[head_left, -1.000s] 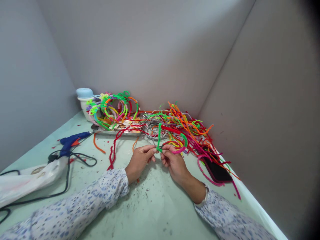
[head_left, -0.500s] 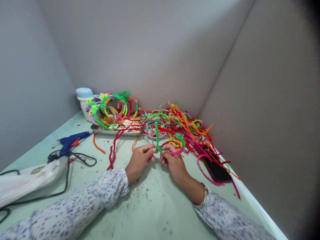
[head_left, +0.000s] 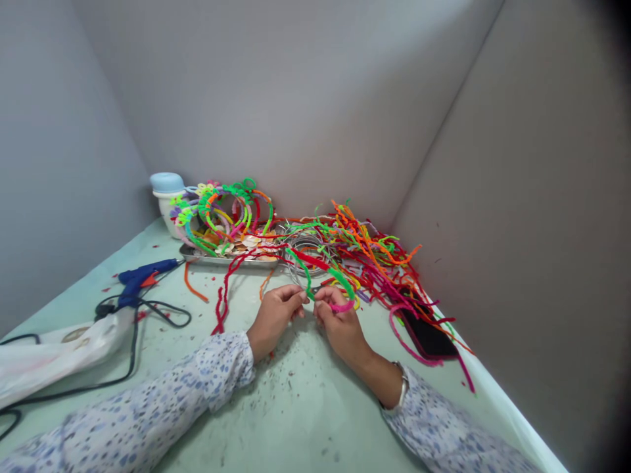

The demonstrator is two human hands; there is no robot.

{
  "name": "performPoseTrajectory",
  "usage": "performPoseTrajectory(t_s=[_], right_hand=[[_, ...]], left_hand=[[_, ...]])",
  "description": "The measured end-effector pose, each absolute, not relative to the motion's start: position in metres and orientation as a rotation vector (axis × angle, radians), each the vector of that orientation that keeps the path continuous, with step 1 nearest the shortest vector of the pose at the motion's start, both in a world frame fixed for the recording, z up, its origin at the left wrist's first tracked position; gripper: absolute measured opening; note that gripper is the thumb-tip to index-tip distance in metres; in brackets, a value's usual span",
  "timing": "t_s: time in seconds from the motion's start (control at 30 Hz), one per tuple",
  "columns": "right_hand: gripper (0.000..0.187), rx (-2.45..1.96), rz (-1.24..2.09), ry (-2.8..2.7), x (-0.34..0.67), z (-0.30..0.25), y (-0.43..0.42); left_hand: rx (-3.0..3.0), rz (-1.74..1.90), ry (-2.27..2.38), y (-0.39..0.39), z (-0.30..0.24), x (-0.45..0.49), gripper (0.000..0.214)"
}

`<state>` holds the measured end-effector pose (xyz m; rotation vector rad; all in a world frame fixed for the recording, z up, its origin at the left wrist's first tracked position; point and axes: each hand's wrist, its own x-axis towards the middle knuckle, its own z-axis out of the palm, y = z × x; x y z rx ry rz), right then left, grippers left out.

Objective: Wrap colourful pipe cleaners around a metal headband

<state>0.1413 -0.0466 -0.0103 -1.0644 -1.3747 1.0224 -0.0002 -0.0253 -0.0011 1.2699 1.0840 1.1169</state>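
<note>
Green pipe cleaner (head_left: 301,267) pinched between left hand (head_left: 275,316) and right hand (head_left: 340,323), apparently near its end.

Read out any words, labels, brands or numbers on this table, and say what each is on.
No text is readable anywhere.
White plastic bag: a round printed mark, too blurred to read.
Blue glue gun, white jar, dark phone, green pipe cleaner: no lettering shows.

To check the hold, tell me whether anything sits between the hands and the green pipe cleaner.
Nothing visible does. The left hand and right hand both pinch the green pipe cleaner at its near end; the loose pile lies beyond them.
</note>
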Motion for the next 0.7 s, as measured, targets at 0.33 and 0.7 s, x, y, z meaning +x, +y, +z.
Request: performPoseTrajectory(t_s=[0.33, 0.7], right_hand=[[0.009, -1.146, 0.829, -1.522, 0.1424, -0.0153, -0.0486], [0.016, -1.233, 0.715, -1.684, 0.1427, -0.0123, -0.0497]], left_hand=[[1.287, 1.139, 1.099, -0.0256, -0.0009, 0.0003, 0.023], [1.28, 1.141, 1.125, -0.0247, -0.0027, 0.0012, 0.019]])
